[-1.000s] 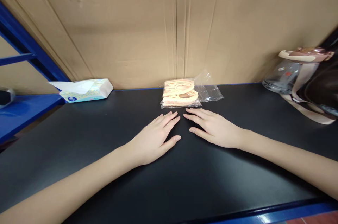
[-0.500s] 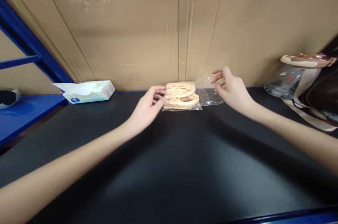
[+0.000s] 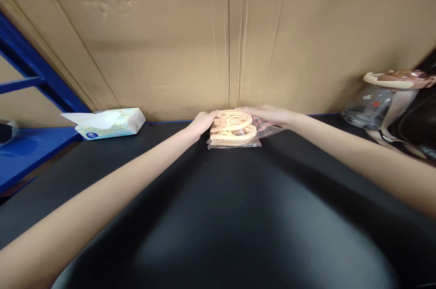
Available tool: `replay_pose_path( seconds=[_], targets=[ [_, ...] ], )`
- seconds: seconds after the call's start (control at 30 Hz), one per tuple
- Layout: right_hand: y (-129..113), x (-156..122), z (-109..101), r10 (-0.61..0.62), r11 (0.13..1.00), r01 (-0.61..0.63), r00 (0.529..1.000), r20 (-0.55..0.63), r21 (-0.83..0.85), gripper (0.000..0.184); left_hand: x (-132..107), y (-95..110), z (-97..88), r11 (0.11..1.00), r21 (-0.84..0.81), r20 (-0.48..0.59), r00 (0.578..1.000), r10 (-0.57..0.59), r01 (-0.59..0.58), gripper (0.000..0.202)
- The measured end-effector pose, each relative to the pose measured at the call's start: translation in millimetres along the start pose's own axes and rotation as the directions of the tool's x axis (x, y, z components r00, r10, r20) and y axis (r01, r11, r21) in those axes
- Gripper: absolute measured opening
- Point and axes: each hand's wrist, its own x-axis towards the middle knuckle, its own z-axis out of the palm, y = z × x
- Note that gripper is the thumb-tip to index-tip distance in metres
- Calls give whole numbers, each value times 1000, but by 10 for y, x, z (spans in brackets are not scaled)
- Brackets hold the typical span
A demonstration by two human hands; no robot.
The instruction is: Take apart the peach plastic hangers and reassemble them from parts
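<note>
Both of my arms are bare: the left forearm (image 3: 131,176) and the right forearm (image 3: 357,157) show smooth skin from the wrist out to where the edge of the view cuts them off. They are long and slim, broader at the near end and tapering evenly to narrow wrists (image 3: 291,120). My left hand (image 3: 202,122) has a smooth, rounded back. My right hand (image 3: 271,114) looks slender, its fingers partly covered and too small to make out the nails.
</note>
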Motion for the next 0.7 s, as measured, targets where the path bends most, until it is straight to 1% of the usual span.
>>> replay_pose_path(
  seconds=[0.07, 0.17, 0.2, 0.27, 0.33, 0.4, 0.43, 0.47, 0.5, 0.57, 0.63, 0.7],
  targets=[
    [11, 34, 42, 67, 995, -69, 997, 31, 67, 39, -50, 25, 27, 999, -38, 7, 999, 33, -33, 30],
    [19, 41, 100, 82, 983, -83, 997, 16, 165, 35, -133, 75, 84, 986, -107, -30, 992, 122, -124, 26],
    [11, 28, 117, 68, 977, -66, 998, 1, 200, 36, -169, 99, 105, 979, -129, -53, 987, 152, -157, 27],
    [-28, -30, 145, 18, 964, -5, 999, -49, 267, 41, -265, 160, 141, 961, -176, -82, 976, 201, -213, 38],
    [-93, -134, 163, -36, 946, 66, 994, -100, 318, 45, -409, 234, 161, 941, -229, -69, 969, 238, -248, 52],
    [-171, -288, 179, -81, 921, 114, 991, -103, 372, 46, -600, 311, 161, 922, -296, -37, 967, 250, -250, 59],
    [-209, -381, 191, -99, 903, 126, 991, -86, 411, 46, -708, 345, 154, 912, -338, -17, 971, 240, -231, 62],
    [-242, -484, 209, -122, 886, 130, 991, -46, 445, 47, -822, 374, 144, 888, -425, 17, 979, 202, -176, 64],
    [-270, -593, 236, -151, 875, 134, 989, -2, 464, 48, -937, 395, 133, 867, -487, 54, 987, 152, -106, 63],
    [-304, -813, 320, -157, 886, 125, 987, 34, 446, 53, -1158, 411, 112, 840, -542, 107, 993, 57, 10, 55],
    [-308, -1013, 445, -135, 915, 99, 989, 66, 390, 54, -1353, 386, 100, 802, -583, 169, 985, -36, 129, 42],
    [-287, -1178, 595, -143, 919, 98, 986, 91, 381, 55, -1519, 319, 93, 745, -620, 230, 965, -129, 248, 39]
  ],
)
